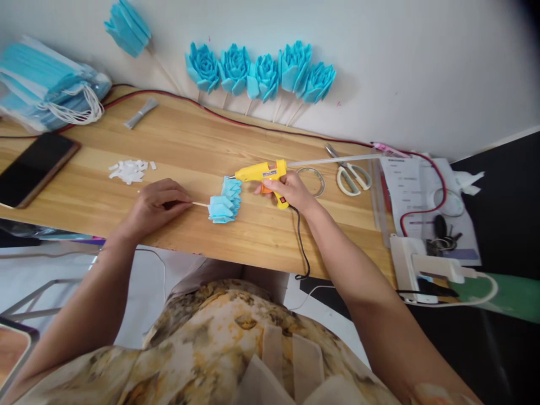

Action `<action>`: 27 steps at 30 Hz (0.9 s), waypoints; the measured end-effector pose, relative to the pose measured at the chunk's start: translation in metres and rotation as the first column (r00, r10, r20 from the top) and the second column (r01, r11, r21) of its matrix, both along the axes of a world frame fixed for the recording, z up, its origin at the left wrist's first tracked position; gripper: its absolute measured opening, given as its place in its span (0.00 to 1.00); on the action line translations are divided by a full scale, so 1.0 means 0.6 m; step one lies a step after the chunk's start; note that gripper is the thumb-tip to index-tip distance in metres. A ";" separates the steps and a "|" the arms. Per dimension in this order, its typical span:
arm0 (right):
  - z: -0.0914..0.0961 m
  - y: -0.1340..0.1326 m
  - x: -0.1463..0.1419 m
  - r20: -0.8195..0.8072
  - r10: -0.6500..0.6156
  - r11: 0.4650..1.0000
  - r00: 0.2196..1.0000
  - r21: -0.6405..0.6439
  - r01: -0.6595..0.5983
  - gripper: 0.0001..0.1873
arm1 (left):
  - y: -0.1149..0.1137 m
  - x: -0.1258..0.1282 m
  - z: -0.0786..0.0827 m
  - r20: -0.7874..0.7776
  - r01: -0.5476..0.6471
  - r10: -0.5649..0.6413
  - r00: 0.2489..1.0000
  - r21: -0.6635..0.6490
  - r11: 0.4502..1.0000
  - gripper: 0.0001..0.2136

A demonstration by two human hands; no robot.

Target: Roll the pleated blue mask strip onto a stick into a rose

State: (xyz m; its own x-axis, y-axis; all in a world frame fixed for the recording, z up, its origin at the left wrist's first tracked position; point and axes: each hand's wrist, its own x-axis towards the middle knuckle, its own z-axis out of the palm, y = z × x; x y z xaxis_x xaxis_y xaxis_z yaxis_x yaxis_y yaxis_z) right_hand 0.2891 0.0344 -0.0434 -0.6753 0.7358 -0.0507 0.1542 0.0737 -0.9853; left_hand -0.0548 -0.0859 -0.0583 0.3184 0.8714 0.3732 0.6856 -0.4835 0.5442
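Note:
In my right hand (pixel 293 191) is a yellow hot glue gun (pixel 261 171), its nozzle over the far end of a blue petal strip (pixel 232 191). A long clear glue stick (pixel 333 160) sticks out of its back. My left hand (pixel 162 202) pinches a thin wooden stick (pixel 200 204). At that stick's right end sits a blue flower head (pixel 221 209), with the strip running away from it on the table. Whether glue is coming out is too small to tell.
Several finished blue flowers (pixel 264 76) lean on the wall. Blue face masks (pixel 42 79), a phone (pixel 36 169) and white scraps (pixel 129 171) are at left. Scissors (pixel 350 174), a tape roll (pixel 314 179), papers (pixel 403 191) and a power strip (pixel 407 267) are at right. The gun's cord (pixel 300 242) hangs near the table's edge.

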 end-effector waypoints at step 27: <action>0.012 0.003 0.026 0.048 0.026 0.998 0.999 -0.065 -0.023 0.25 | -0.001 0.004 0.001 -0.033 0.085 -0.082 0.996 0.123 0.989 0.05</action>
